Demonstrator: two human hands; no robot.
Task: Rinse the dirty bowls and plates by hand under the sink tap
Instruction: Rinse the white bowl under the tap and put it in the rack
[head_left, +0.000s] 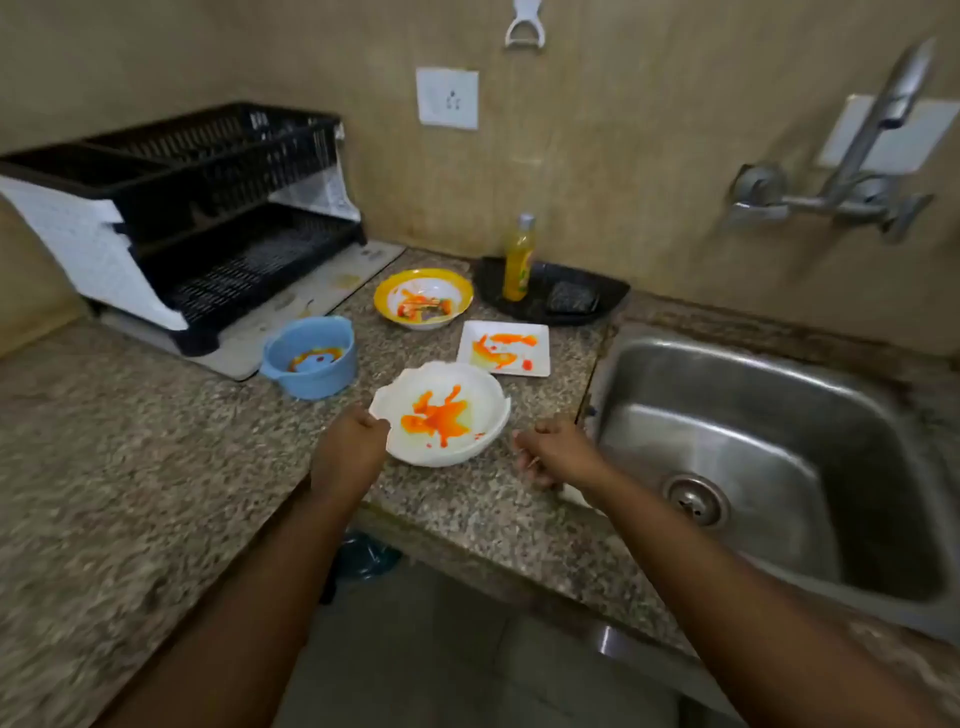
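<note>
Up close, the left hand (349, 451) grips the near-left rim of a white bowl (441, 413) on the granite counter (156, 467), fingers closed on the edge. Orange sauce is smeared across the bowl's inside. The right hand (558, 453) hovers just right of the bowl, loosely curled and holding nothing. Behind sit a square plate (504, 347) streaked with orange, a yellow-rimmed bowl (423, 297) with orange and dark scraps, and a blue tub (310, 356) with orange residue at its bottom. A black tray (550, 291) holds a yellow bottle (519, 260) and a dark scrub pad (574, 299). The steel sink (753, 441) at right looks dry under the tap (852, 171). A black dish rack (208, 208) stands at left.
</note>
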